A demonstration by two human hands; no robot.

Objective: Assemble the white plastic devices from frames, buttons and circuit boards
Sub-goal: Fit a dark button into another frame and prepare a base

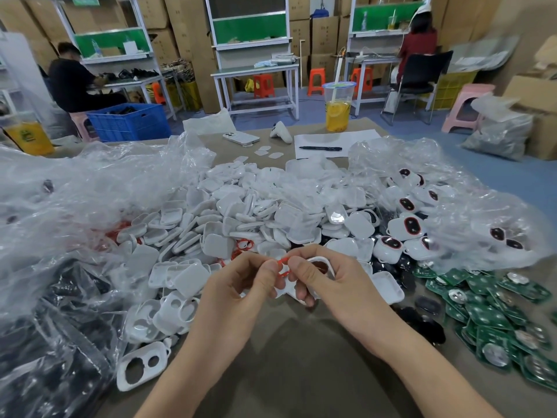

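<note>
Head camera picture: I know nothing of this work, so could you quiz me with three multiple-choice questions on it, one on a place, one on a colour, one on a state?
1. Where do the green circuit boards lie? A on the person's left; B on the person's right; C far ahead.
2. What colour is the small ring pinched between both hands? A blue; B red; C yellow.
3. What is the right hand doing? A lying flat; B hanging idle; C gripping a white frame.

Key: B, the boards are heaped at the picture's right side. B, the ring shows red between the thumbs of the left hand and the right hand. C, its fingers curl round the frame.
</note>
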